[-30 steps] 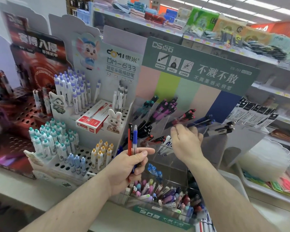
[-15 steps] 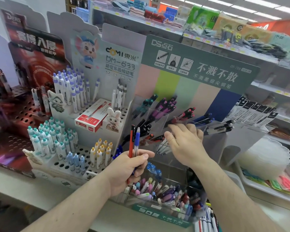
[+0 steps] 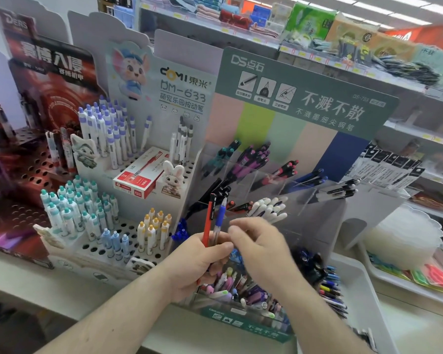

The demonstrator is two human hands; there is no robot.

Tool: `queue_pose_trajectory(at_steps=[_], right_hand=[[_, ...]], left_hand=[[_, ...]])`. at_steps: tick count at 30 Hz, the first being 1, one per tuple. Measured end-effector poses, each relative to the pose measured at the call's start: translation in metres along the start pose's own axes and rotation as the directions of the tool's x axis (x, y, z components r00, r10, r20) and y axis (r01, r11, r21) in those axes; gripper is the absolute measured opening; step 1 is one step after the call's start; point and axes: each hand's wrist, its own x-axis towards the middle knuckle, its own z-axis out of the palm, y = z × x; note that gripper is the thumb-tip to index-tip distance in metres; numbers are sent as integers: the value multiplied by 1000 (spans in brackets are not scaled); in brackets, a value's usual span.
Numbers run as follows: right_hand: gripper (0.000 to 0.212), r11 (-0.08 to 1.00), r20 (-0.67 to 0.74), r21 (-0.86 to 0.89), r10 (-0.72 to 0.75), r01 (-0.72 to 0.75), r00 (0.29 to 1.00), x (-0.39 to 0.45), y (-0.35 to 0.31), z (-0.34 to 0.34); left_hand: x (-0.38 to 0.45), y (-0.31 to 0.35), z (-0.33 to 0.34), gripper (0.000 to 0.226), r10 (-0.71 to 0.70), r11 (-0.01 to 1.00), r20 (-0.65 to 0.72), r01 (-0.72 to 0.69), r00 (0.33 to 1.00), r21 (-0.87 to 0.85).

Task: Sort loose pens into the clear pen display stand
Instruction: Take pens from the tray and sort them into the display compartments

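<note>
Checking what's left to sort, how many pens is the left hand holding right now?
2. A red pen and a blue pen stand upright side by side in the left hand; the fingers could hide another.

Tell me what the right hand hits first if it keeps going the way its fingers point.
The right hand points left toward the left hand. It would likely meet the blue pen first, then the red pen, though blur leaves depth unclear.
</note>
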Motion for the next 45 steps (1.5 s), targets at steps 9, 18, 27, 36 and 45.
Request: queue_pose_trajectory(at_steps=[9, 18, 27, 36, 45], right_hand=[[13, 901, -59, 408, 184, -145, 981, -6, -6, 15], [12, 1000, 187, 24, -24, 20, 982, -12, 16, -6], [8, 931, 128, 288, 193, -223, 973, -13, 5, -9], [14, 642, -192, 759, 378, -107, 906, 1, -3, 11], [26, 973, -389, -69, -228, 218, 893, 29, 9, 33]], left_hand=[[-10, -5, -2, 5, -107, 994, 162, 105, 981, 26], [-16, -5, -29, 38, -50, 912, -153, -18, 987, -410], [-25, -9, -40, 31, -2, 852, -135, -69, 991, -519], [-31, -8, -47, 27, 4, 853, -208, -112, 978, -510], [-35, -12, -63, 24, 4, 892, -275, -127, 962, -433]])
